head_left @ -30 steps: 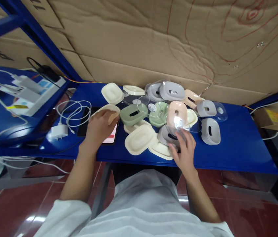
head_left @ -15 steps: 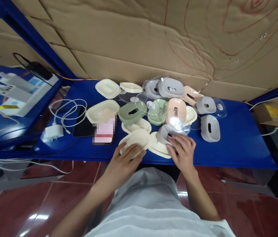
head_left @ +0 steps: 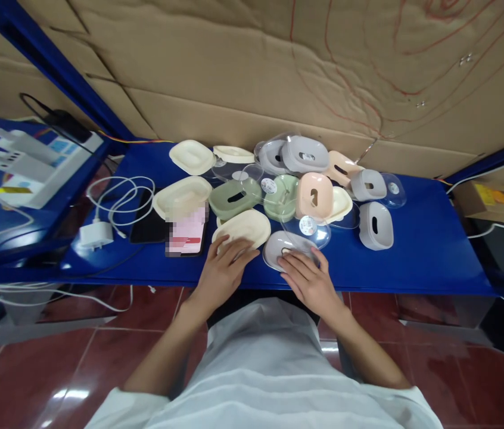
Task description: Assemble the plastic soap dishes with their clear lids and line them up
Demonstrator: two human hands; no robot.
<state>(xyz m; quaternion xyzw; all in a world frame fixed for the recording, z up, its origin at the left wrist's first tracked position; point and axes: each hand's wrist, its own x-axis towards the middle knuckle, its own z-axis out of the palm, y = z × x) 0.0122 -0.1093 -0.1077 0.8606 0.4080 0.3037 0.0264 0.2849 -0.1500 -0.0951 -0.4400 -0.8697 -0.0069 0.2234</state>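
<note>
My left hand (head_left: 226, 268) lies over the near end of a cream oval dish (head_left: 252, 225), its fingers extended and loosely apart on the surface. To its right, a pale grey oval piece (head_left: 274, 247) with a slot sits near the table's front edge. Across the right part of that piece rests my right hand (head_left: 312, 280), fingers stretched out flat and thumb apart, partly hiding the slot. Just behind it is a clear lid (head_left: 321, 234) with a round label. A green slotted box (head_left: 223, 205) and a peach slotted box (head_left: 314, 208) stand farther back.
Several more cream dishes (head_left: 183, 199), grey slotted boxes (head_left: 376, 235) and clear covers spread over the blue table (head_left: 431, 250). At left lie a phone (head_left: 192, 229), a white charger (head_left: 95, 234) with its cable, and a power strip (head_left: 84, 152). Cardboard (head_left: 216, 71) stands behind.
The grey piece has shifted left and nearer, covering the cream dish that showed beneath it. My right hand moved left with it and flattened. My left hand stays on its cream dish.
</note>
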